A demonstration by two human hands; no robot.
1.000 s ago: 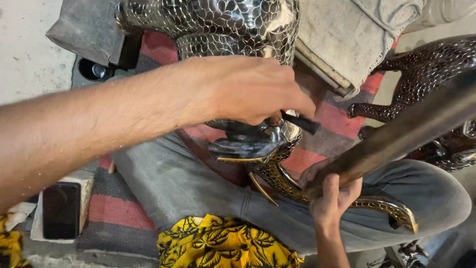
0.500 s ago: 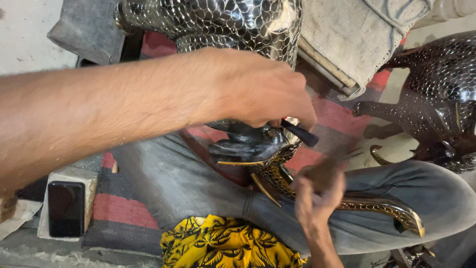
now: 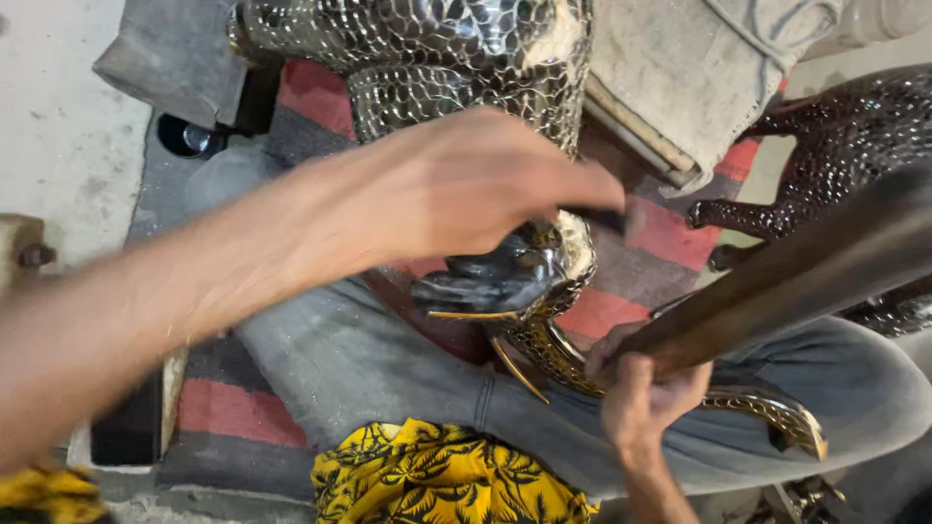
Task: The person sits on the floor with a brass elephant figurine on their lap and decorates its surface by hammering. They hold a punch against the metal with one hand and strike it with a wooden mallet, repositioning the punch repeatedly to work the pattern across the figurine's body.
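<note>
While the left hand (image 3: 485, 184) reaches in from the left edge and curls over the middle of the scene, its fingers pinch a small dark tool (image 3: 602, 219) against the top of a shiny metal figure (image 3: 524, 277). That grip is clenched on the tool, though motion blur hides the tool's tip. The metal figure lies across the person's lap, on grey trousers (image 3: 369, 369), with a dark polished head part, gold-coloured edges and a curved scaled band that runs down to the right toward a gold tip (image 3: 806, 437).

Lower right, the right hand (image 3: 646, 388) is wrapped around the near end of a long dark rod (image 3: 777, 281), grasping it firmly; the rod slants up and away to the right edge (blurred along most of its length). The hand sits just beside the figure's curved band.

Behind the left hand stands a large silver piece (image 3: 437, 49) covered in a scale pattern. At the right, a dark brown animal figure (image 3: 835, 146) with the same textured surface stands on the floor, partly behind the rod. A red and grey striped mat (image 3: 233, 417) lies under the legs, a yellow patterned cloth (image 3: 437, 480) shows at the bottom edge, and a pale folded cloth (image 3: 680, 78) rests at the top.
</note>
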